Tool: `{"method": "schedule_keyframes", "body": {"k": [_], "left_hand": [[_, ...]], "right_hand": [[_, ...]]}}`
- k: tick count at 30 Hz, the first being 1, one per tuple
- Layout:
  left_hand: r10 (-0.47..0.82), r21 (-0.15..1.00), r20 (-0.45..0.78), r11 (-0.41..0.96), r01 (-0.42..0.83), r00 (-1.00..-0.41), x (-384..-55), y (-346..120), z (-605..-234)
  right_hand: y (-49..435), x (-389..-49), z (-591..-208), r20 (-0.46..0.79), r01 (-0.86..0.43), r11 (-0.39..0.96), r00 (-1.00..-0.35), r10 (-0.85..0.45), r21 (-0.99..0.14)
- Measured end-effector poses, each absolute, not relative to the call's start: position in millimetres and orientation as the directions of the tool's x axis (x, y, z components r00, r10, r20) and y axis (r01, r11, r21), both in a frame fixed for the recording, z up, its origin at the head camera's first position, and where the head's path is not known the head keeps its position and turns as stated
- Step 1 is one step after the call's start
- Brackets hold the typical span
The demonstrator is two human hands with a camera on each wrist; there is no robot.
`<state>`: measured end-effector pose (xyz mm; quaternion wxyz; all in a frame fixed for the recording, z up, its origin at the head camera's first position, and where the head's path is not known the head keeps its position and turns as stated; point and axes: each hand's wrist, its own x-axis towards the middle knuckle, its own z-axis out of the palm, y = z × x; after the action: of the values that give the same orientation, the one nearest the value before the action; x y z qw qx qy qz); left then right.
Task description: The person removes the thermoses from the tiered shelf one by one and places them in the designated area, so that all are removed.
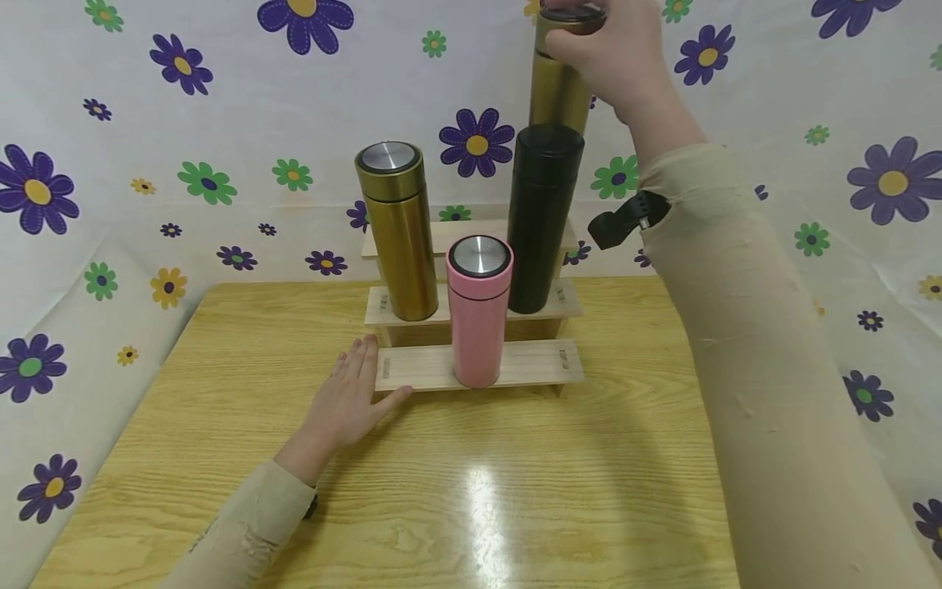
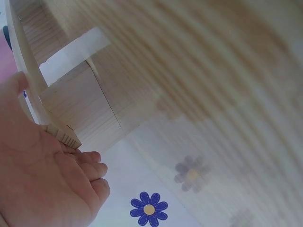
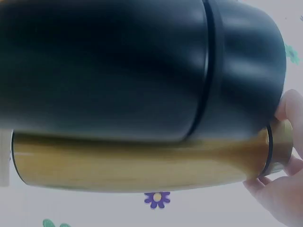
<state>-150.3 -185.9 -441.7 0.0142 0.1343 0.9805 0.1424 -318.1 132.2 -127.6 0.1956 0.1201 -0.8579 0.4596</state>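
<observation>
With its fingers at the cap, my right hand (image 1: 614,53) holds a gold thermos bottle (image 1: 555,98) upright behind a black thermos bottle (image 1: 545,221), which hides its lower part in the head view. In the right wrist view the base of this gold bottle (image 3: 137,163) is close to a wooden edge (image 3: 4,158). My left hand (image 1: 346,405) touches the left end of the lowest step of a three-tier wooden rack (image 1: 412,368), thumb along the front edge. A pink thermos bottle (image 1: 480,327) stands on that step. Another gold thermos bottle (image 1: 405,254) shares the middle step with the black one.
The rack stands on a wood-grain table (image 1: 589,483) near its back edge. Behind hangs a white cloth (image 1: 243,123) printed with purple, green and yellow flowers. A black strap (image 1: 629,219) circles my right wrist.
</observation>
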Motion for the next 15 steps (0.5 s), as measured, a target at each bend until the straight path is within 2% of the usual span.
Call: {"method": "schedule_keyframes", "body": {"k": [10,15], "left_hand": [[0.265,0.285,0.005,0.924,0.255,-0.964,-153.7,-186.0,-441.4],[0.264,0.275,-0.011,0.928,0.251,-0.965,-153.8,-186.8,-442.7]], "right_hand": [[166.4,-312.7,-127.7,0.404,-0.286,0.556,-0.909,0.100,-0.781],[179.6,-309.4,-135.2,0.370,-0.241,0.577,-0.922,0.115,-0.781]]}}
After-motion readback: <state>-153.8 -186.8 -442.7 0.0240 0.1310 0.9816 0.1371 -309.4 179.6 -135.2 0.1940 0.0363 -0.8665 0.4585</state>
